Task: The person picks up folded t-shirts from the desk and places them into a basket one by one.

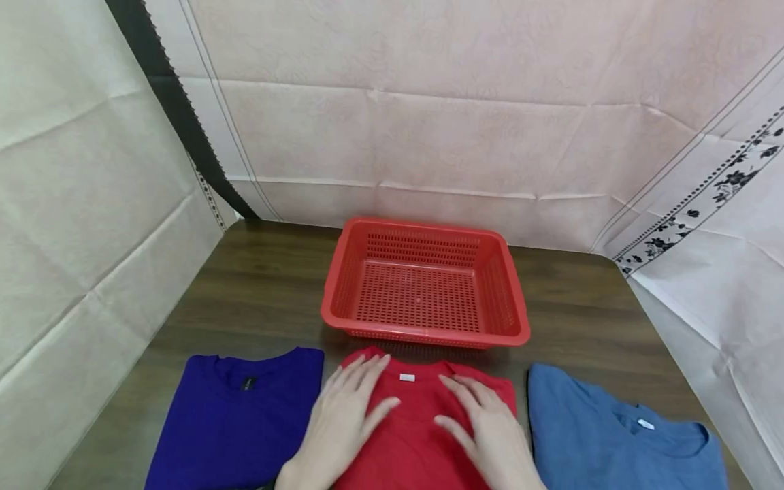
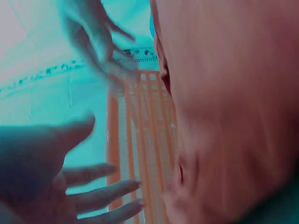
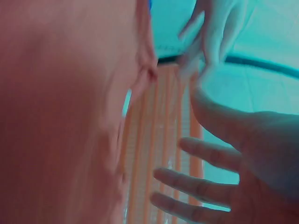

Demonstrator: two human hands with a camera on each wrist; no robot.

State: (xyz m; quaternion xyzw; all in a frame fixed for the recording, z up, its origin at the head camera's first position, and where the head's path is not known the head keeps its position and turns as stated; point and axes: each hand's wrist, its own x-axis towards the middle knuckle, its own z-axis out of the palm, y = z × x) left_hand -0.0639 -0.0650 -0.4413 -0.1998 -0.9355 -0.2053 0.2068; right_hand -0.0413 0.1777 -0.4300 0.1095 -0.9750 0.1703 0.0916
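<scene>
A folded red T-shirt (image 1: 419,442) with a white neck label lies in front of me on the wooden table. Over its left side is my left hand (image 1: 343,418), fingers spread and pointing toward the collar. My right hand (image 1: 490,429) lies over the right side in much the same way, its fingertips near the shoulder. Both wrist views show the hands with fingers apart; the left hand (image 2: 79,182) and the right hand (image 3: 224,172) each appear beside the large reddish cloth. Neither hand grips anything.
Behind the red shirt stands a red plastic basket (image 1: 425,335) with nothing in it. To the left lies a folded dark blue T-shirt (image 1: 235,429), to the right a folded lighter blue T-shirt (image 1: 612,449). Pale patterned sheets (image 1: 392,136) hang around the table (image 1: 269,292).
</scene>
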